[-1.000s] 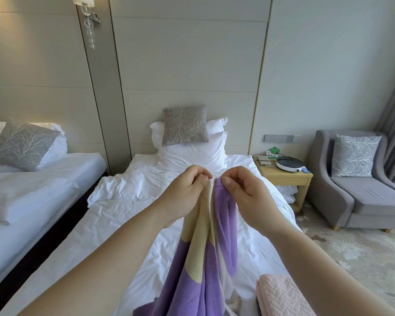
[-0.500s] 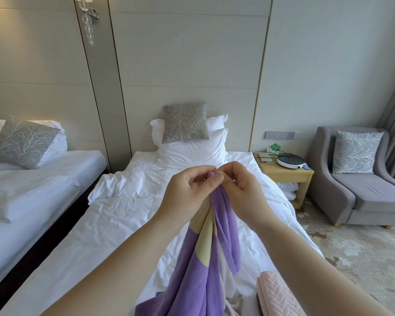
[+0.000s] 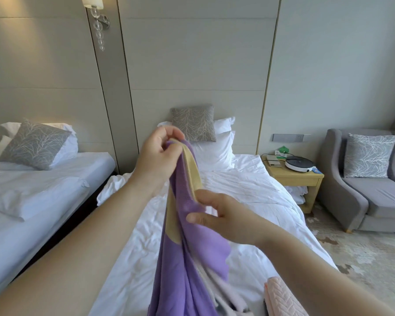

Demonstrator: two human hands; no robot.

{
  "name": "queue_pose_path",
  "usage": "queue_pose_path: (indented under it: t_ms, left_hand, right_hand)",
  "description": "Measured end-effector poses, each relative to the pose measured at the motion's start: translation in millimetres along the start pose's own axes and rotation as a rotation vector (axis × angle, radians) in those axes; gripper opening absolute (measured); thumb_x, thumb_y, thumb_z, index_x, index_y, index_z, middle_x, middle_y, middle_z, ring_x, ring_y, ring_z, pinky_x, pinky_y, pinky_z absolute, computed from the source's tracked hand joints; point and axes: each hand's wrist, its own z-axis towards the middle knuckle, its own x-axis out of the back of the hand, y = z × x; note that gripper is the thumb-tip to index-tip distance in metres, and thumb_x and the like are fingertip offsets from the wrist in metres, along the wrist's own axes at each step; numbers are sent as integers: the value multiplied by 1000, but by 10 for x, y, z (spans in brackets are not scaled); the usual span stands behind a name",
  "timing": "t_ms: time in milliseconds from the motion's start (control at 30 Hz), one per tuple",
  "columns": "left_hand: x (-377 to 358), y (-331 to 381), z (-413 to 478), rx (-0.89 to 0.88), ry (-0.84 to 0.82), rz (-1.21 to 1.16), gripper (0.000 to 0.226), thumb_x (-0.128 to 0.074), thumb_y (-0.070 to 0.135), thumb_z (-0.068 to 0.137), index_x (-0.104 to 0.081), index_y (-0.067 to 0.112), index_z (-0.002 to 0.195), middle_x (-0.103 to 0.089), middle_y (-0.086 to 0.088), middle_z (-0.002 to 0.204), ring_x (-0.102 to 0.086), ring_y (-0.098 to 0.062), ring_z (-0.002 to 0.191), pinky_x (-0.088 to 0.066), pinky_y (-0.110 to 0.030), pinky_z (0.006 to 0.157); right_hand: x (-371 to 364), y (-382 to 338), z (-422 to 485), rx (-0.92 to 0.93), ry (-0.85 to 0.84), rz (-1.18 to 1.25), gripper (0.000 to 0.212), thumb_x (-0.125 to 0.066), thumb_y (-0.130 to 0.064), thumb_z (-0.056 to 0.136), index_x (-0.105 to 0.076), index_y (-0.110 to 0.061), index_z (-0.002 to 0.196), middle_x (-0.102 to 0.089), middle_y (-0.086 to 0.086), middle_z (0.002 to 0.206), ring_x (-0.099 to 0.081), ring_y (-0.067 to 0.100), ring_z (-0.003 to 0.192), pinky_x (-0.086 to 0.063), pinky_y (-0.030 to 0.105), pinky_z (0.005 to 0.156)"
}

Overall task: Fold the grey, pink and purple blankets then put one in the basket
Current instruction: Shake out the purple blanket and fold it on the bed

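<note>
The purple blanket (image 3: 187, 265), with tan patches, hangs in front of me over the white bed (image 3: 249, 201). My left hand (image 3: 160, 156) pinches its top corner, raised near the pillows. Lower down, my right hand (image 3: 219, 215) pinches the blanket's edge between thumb and fingers. A folded pink blanket (image 3: 283, 297) lies on the bed at the bottom right. No grey blanket or basket is clearly visible; some pale and dark fabric shows below the purple one.
A second bed (image 3: 32, 190) stands at the left across a dark gap. A wooden nightstand (image 3: 294, 176) with a round white device sits right of my bed. Beyond it is a grey armchair (image 3: 369, 190) on patterned carpet.
My hands were together at the blanket's top corner. My left hand rose with the corner, and my right hand slid down along the edge, so they are now apart.
</note>
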Motion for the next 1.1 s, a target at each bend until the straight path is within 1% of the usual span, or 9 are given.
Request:
queue_pose_path:
  t_ms: [133, 300, 533, 633, 733, 800, 867, 967, 1100]
  left_hand:
    - [268, 207, 264, -6, 71, -113, 34, -39, 4, 67, -61, 29, 65, -59, 6, 69, -49, -14, 59, -40, -25, 56]
    - [547, 273, 544, -6, 194, -325, 37, -35, -8, 73, -58, 20, 69, -59, 2, 69, -53, -8, 55, -45, -19, 53]
    - [597, 12, 543, 93, 287, -320, 38, -30, -14, 77, -53, 16, 72, -53, -2, 71, -50, -9, 49, -42, -20, 50]
    - [633, -113, 521, 136, 353, -274, 38, -30, -14, 78, -53, 16, 73, -54, -2, 71, -48, -11, 53, -40, -21, 52]
    - [759, -208, 541, 184, 453, -272, 38, -30, -13, 77, -53, 17, 74, -53, -2, 71, -48, -11, 54, -40, -21, 53]
    - [866, -270, 568, 218, 498, -316, 39, -27, -13, 77, -52, 17, 75, -52, -1, 70, -48, -13, 56, -40, -22, 54]
    - [920, -342, 581, 243, 517, -379, 41, -25, -14, 78, -52, 17, 78, -52, -2, 71, -48, -15, 58, -41, -23, 57]
    - [857, -445, 546, 259, 484, -378, 41, -24, -16, 78, -51, 15, 80, -53, -3, 74, -48, -14, 60, -42, -21, 57]
    - [781, -499, 544, 264, 483, -356, 41, -25, -16, 78, -52, 15, 79, -54, -3, 75, -51, -13, 60, -43, -21, 58]
  right_hand:
    - [-62, 22, 68, -71, -143, -147, 27, -62, -23, 91, -54, 2, 84, -59, 19, 81, -51, 31, 78, -45, 37, 76]
    - [-160, 366, -8, -320, -343, -401, 25, -58, -31, 91, -45, -15, 75, -52, 3, 72, -49, 19, 75, -35, 28, 67]
    - [-344, 898, -317, -564, -552, -335, 28, -53, -31, 83, -62, -6, 73, -69, 8, 75, -58, 14, 68, -48, 29, 77]
    - [-308, 1123, -464, -608, -503, -369, 16, -49, -18, 87, -53, -10, 74, -56, 6, 78, -47, 16, 71, -38, 31, 67]
    - [-169, 1311, -580, -584, -176, -313, 16, -50, 3, 85, -55, -3, 71, -53, 7, 76, -46, 17, 71, -37, 36, 65]
    - [-44, 1319, -594, -665, 158, -2, 28, -48, 13, 79, -59, -8, 65, -60, 4, 68, -53, 15, 64, -37, 29, 59]
    - [77, 1241, -533, -629, 353, 296, 35, -47, 15, 79, -68, -12, 76, -69, 2, 72, -64, 12, 69, -45, 25, 68]
    - [169, 1011, -361, -447, 320, 374, 23, -55, 5, 86, -67, -14, 83, -67, 1, 74, -62, 12, 72, -46, 26, 73]
    - [191, 707, -231, -382, -101, 179, 22, -63, -33, 90, -62, -16, 75, -52, -9, 67, -46, 4, 64, -37, 15, 58]
